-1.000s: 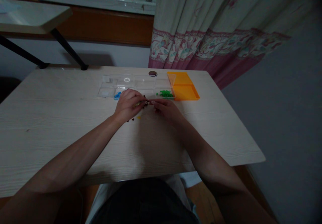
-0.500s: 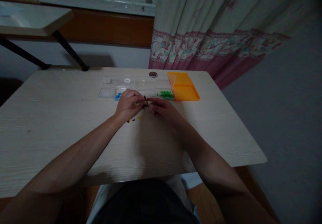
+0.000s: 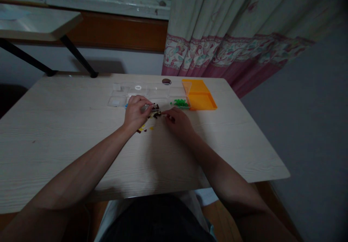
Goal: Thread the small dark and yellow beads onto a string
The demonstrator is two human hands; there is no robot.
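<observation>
My left hand (image 3: pixel 136 112) and my right hand (image 3: pixel 178 121) meet near the middle of the wooden table (image 3: pixel 67 140), fingers curled. Between their fingertips sits a small cluster of dark brown and yellow pieces (image 3: pixel 155 114); both hands pinch at it. A few loose yellow and brown pieces (image 3: pixel 144 129) lie on the table just under my left hand. Right behind my hands stands a clear compartment box (image 3: pixel 141 94) with green beads (image 3: pixel 179 103) in its right cell; blue beads are mostly hidden by my left hand.
An orange lid (image 3: pixel 199 95) lies open at the box's right end. A dark round hole (image 3: pixel 166 81) is in the table behind the box. A second table (image 3: pixel 35 23) stands at the back left, a patterned curtain (image 3: pixel 231 35) at the back right.
Both hands have stayed together at the small pieces; the right hand has drawn slightly down and back, and more loose yellow and brown pieces show under the left hand.
</observation>
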